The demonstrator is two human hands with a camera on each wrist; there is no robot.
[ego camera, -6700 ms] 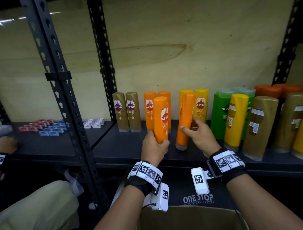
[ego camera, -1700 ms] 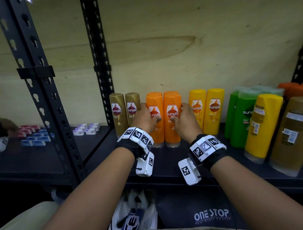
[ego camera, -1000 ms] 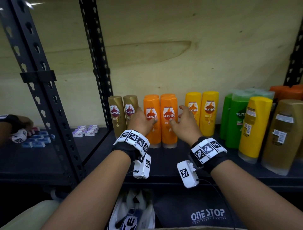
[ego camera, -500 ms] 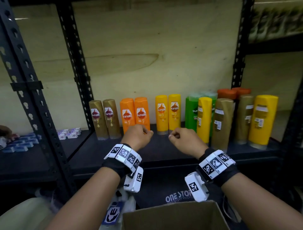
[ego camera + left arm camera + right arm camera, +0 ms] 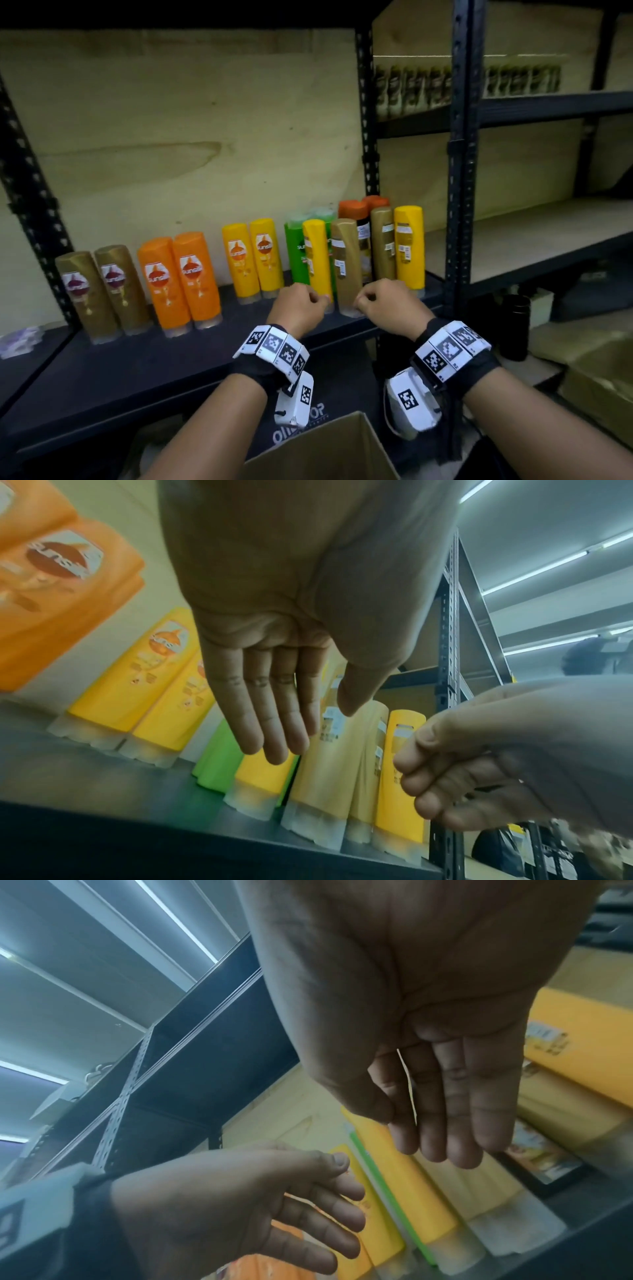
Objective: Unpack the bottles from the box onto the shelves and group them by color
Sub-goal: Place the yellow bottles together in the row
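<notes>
1. Two hands are raised in front of the shelf [image 5: 144, 370], and we hold no bottle in either.
2. Our left hand [image 5: 297, 310] has its fingers [image 5: 270, 723] nearly straight and lying together in the left wrist view, thumb apart; from the head view they look loosely bent. It is empty, just in front of the yellow bottle [image 5: 317, 260] in the mixed cluster. We cannot tell whether it touches.
3. Our right hand [image 5: 390, 305] is relaxed, fingers [image 5: 455, 1110] slightly bent, thumb tucked toward the index finger. It grips nothing and sits just in front of a gold bottle [image 5: 346, 263].
4. Sorted pairs stand upright on the shelf, from the left: two gold bottles [image 5: 102, 291], two orange bottles [image 5: 180, 281], two yellow bottles [image 5: 252, 260].
5. Right of those pairs is an unsorted cluster: green bottles [image 5: 297, 246], the yellow and gold ones named above, another gold bottle [image 5: 383, 243], another yellow bottle [image 5: 408, 246] and orange-capped bottles [image 5: 352, 209] at the back. Labels on the front ones face away.
6. One open cardboard box [image 5: 329, 452] sits below our forearms at the bottom of the head view; its contents are hidden.
7. Next bay on the right: a row of small, blurred bottles [image 5: 445, 87] on an upper shelf.
</notes>
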